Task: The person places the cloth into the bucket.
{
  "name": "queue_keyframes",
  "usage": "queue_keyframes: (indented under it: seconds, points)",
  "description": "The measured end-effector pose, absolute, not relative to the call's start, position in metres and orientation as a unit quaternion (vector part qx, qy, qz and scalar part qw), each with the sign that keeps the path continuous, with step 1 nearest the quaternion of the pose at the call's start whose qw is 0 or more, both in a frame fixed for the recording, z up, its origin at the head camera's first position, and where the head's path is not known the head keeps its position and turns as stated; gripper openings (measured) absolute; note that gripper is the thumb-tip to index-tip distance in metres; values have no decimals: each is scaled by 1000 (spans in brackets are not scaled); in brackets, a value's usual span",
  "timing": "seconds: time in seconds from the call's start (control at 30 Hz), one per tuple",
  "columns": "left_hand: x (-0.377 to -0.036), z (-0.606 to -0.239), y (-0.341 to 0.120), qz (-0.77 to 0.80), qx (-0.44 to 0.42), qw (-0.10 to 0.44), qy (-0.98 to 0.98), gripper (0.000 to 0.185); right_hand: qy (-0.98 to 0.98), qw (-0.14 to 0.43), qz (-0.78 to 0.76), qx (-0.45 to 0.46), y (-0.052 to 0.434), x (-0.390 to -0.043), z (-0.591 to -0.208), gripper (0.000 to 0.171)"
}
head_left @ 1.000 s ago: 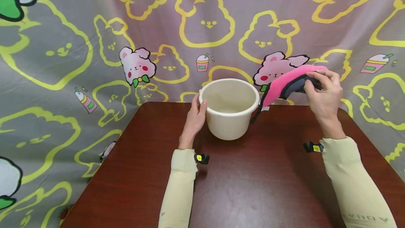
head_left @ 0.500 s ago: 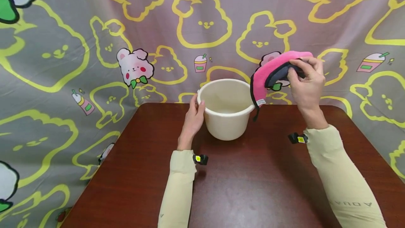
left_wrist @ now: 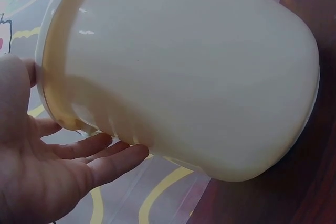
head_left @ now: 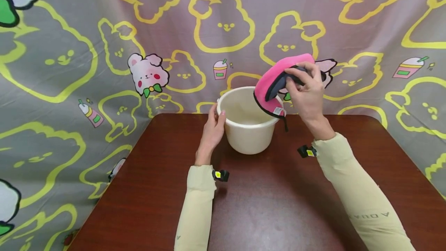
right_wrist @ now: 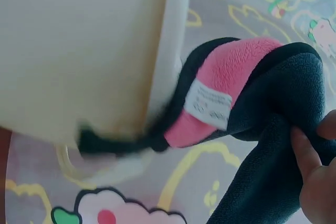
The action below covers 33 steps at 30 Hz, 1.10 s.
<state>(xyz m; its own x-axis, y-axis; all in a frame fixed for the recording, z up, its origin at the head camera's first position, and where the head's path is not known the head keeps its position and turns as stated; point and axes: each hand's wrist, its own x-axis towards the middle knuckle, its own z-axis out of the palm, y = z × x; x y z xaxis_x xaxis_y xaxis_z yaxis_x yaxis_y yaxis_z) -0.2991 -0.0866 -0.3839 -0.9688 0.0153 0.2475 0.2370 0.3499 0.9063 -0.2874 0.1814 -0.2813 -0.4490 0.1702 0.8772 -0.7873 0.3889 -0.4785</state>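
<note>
A cream plastic bucket (head_left: pixel 249 138) stands on the table. My left hand (head_left: pixel 211 133) holds its left side, the thumb at the rim and the fingers along the outer wall, as the left wrist view shows. My right hand (head_left: pixel 308 92) pinches a folded plush cloth (head_left: pixel 270 84), pink on one face and dark blue-grey on the other, with black edging. The cloth hangs over the bucket's right rim, its lower end partly across the opening. A white label (right_wrist: pixel 209 104) and a dark strap (right_wrist: pixel 113 142), blurred at its end, show in the right wrist view.
The dark red-brown table (head_left: pixel 265 204) has rounded far corners. Behind it and on the left hangs a grey curtain (head_left: pixel 167 30) printed with yellow cartoon outlines. Small black cameras (head_left: pixel 306 151) sit at both wrists.
My right hand has moved left with the cloth, bringing it from the bucket's right side to over its rim. My left hand has stayed at the bucket, which stands where it was.
</note>
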Motion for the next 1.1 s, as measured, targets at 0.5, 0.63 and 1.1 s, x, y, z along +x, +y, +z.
queue_keyframes:
  seconds: [0.5, 0.63, 1.1]
  points:
    - [-298, -382, -88, -572, -74, 91, -812, 58, -681, 433, 515, 290, 127, -285, -288, 19]
    - [-298, -383, -87, -569, -70, 87, -815, 55, -686, 413, 523, 290, 117, -283, -291, 20]
    - [-299, -385, -89, -565, -74, 88, -817, 56, -676, 325, 598, 283, 108, -284, -293, 25]
